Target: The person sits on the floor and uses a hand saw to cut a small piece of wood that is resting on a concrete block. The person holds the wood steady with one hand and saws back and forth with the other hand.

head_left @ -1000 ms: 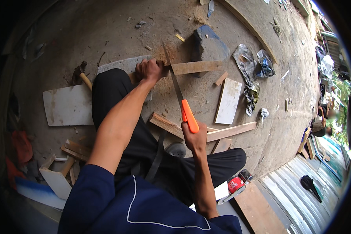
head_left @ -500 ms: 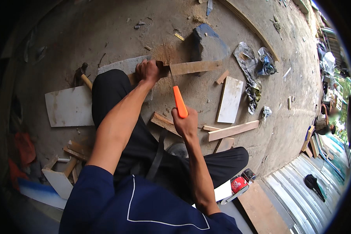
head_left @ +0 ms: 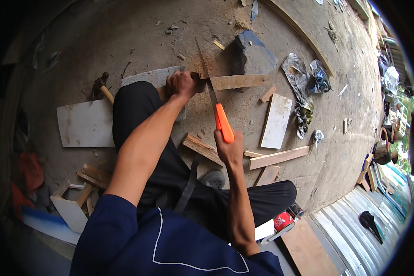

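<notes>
My right hand [head_left: 230,148] is closed around the orange handle of a handsaw [head_left: 224,123]. The saw's thin blade crosses a brown wooden board [head_left: 239,82], its tip pointing away over the floor beyond. Just left of the blade, my left hand [head_left: 181,86] is wrapped over the same board and presses it down; its fingertips are partly hidden. The board's right part lies against a grey-blue block [head_left: 257,57]. Under my left hand, a pale grey slab [head_left: 152,76] shows beside my bent knee. Sawdust is scattered around the blade.
A hammer [head_left: 106,94] and a white panel [head_left: 85,125] lie left of my knee. Wood offcuts [head_left: 280,157], a white board [head_left: 277,120] and crumpled plastic [head_left: 302,103] are on the right. A red can-shaped object [head_left: 283,221] stands near my right knee. A person [head_left: 385,149] is far right.
My right hand has drawn the saw back toward me, so more blade shows on the near side of the board. My left hand keeps its hold. The whole view has shifted slightly.
</notes>
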Demonstrator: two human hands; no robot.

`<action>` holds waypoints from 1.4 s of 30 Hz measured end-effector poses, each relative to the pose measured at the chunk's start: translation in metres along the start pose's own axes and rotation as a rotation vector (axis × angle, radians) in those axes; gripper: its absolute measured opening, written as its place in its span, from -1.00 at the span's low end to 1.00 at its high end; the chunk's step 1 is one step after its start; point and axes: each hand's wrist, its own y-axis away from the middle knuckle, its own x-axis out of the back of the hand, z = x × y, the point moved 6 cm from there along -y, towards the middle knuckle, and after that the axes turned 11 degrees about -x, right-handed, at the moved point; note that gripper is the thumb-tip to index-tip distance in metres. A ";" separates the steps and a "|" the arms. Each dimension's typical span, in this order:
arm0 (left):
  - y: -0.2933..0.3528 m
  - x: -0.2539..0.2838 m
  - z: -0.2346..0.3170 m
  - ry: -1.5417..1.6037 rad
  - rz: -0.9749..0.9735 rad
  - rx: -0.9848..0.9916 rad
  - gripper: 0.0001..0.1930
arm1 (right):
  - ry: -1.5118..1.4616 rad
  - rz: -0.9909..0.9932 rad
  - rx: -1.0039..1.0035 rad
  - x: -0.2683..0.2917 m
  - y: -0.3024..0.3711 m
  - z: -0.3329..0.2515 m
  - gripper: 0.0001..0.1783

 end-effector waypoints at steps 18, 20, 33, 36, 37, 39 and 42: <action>0.009 -0.005 0.003 0.053 -0.072 0.003 -0.69 | 0.034 0.022 0.001 0.005 0.036 0.007 -0.77; 0.006 -0.004 0.002 0.053 -0.059 0.010 -0.69 | 0.079 0.020 -0.007 0.004 0.033 0.005 -0.79; -0.004 -0.002 -0.008 0.019 0.018 0.099 -0.71 | 0.041 -0.060 -0.073 0.031 0.061 -0.001 -0.82; -0.002 -0.002 -0.002 0.010 -0.004 0.091 -0.71 | 0.029 -0.076 -0.097 0.043 0.074 0.002 -0.82; -0.005 -0.001 0.001 0.002 -0.011 0.084 -0.71 | 0.029 -0.074 -0.100 0.042 0.073 0.003 -0.82; -0.006 -0.003 -0.001 0.007 -0.014 0.043 -0.71 | 0.053 -0.119 -0.140 0.022 0.037 0.003 -0.82; -0.013 0.000 -0.003 -0.004 0.027 0.029 -0.69 | 0.055 -0.098 -0.084 0.017 0.027 -0.006 -0.83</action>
